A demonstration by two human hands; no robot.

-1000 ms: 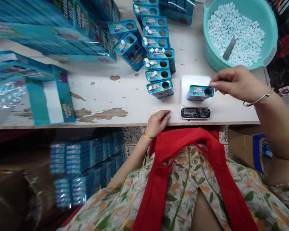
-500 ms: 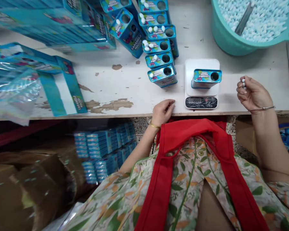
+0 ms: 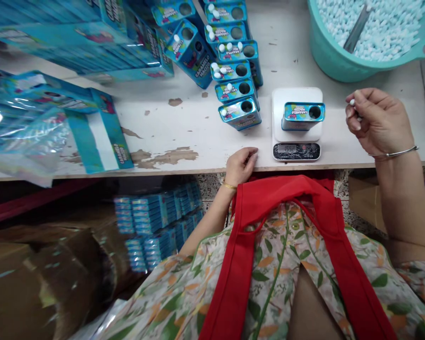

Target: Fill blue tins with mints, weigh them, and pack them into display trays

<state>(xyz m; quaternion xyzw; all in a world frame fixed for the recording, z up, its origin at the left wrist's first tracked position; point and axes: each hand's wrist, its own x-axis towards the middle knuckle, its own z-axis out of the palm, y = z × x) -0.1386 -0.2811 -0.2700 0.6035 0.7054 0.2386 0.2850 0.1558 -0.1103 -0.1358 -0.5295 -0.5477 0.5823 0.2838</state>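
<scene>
A blue tin (image 3: 303,115) with a round hole in its top stands upright on the white digital scale (image 3: 296,138). To the right of the scale, my right hand (image 3: 382,120) is raised above the table, closed, with a small white candy (image 3: 352,102) at its fingertips and more candies partly hidden in the curled fingers. My left hand (image 3: 241,165) rests at the table's front edge, left of the scale, fingers loosely bent, thumb apart, nothing in it. Nearby, a row of blue tins (image 3: 239,113) carries a few white candies on their tops.
A turquoise tub (image 3: 340,66) of pale candies with a metal scoop (image 3: 357,29) stands at the back right. Blue cartons (image 3: 109,156) and packed tins fill the left. Below the table are stacked blue packs (image 3: 152,222) and cardboard boxes (image 3: 14,283).
My right hand has risen and moved slightly away from the table edge, bringing a candy out to its fingertips. My left hand and the tin on the scale stay put.
</scene>
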